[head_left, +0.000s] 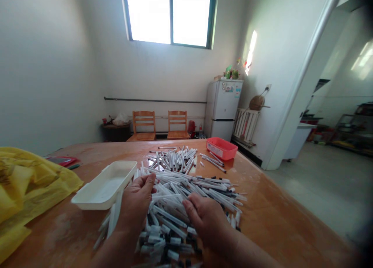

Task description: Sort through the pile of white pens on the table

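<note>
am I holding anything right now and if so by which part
Cannot be told: your left hand and right hand are at the pen parts, but any grip is unclear.

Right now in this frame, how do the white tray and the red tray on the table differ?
Colour: the white tray is off-white, while the red tray is a bright pinkish red.
Place: the white tray sits near the camera, left of the pen pile; the red tray sits farther back, on the right.
Marking: the red tray carries a pale label; none shows on the white tray.
Both are open-topped and rest on the table.
</note>
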A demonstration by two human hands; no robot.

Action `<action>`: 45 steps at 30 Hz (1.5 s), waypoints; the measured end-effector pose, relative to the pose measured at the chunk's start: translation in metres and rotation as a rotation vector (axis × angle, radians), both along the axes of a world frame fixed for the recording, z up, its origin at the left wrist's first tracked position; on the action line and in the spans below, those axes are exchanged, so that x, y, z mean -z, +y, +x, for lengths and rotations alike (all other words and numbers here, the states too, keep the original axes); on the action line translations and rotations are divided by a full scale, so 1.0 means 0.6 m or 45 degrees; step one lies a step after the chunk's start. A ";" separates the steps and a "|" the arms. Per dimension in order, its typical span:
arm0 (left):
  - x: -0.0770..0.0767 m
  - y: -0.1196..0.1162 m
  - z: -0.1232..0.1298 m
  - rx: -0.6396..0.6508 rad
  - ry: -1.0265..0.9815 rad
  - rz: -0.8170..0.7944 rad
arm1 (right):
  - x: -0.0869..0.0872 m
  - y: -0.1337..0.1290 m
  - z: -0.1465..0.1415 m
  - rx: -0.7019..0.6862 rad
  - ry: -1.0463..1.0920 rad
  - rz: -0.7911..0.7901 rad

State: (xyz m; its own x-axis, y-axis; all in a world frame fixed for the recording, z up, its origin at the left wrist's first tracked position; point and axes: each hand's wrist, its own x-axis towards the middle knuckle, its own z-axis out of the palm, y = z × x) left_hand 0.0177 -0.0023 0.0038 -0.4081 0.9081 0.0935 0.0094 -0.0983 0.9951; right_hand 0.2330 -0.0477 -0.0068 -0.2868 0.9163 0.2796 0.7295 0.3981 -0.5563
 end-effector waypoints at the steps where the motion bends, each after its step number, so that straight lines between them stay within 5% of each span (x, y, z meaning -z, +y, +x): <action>1: 0.004 0.001 0.003 0.037 0.060 -0.014 | 0.002 0.007 0.002 0.029 -0.016 -0.003; 10: 0.012 -0.002 0.013 0.178 0.084 -0.006 | 0.011 0.023 0.010 0.047 0.081 -0.013; 17: -0.005 -0.044 0.071 0.834 -0.106 -0.211 | 0.002 0.012 0.002 -0.189 0.358 -0.074; 23: 0.000 -0.029 0.053 0.557 -0.540 -0.160 | 0.000 0.027 0.006 -0.079 1.027 -0.595; 28: 0.001 -0.019 0.040 0.461 -0.660 -0.140 | 0.007 0.033 0.007 -0.178 1.193 -0.884; 35: -0.001 -0.021 0.046 0.385 -0.727 -0.133 | 0.003 0.024 0.004 -0.252 1.107 -0.705; 41: -0.001 -0.019 0.046 0.328 -0.765 -0.152 | -0.002 0.015 0.005 -0.122 0.770 -0.157; 45: 0.000 -0.019 0.047 0.327 -0.761 -0.148 | 0.008 0.022 0.002 -0.200 0.936 -0.469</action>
State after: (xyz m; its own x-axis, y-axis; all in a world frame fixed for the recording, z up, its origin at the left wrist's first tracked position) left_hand 0.0459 -0.0134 0.0039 -0.1283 0.9741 -0.1861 -0.5571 0.0844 0.8261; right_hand 0.2340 -0.0345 -0.0118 -0.2802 0.9503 0.1361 0.0809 0.1646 -0.9830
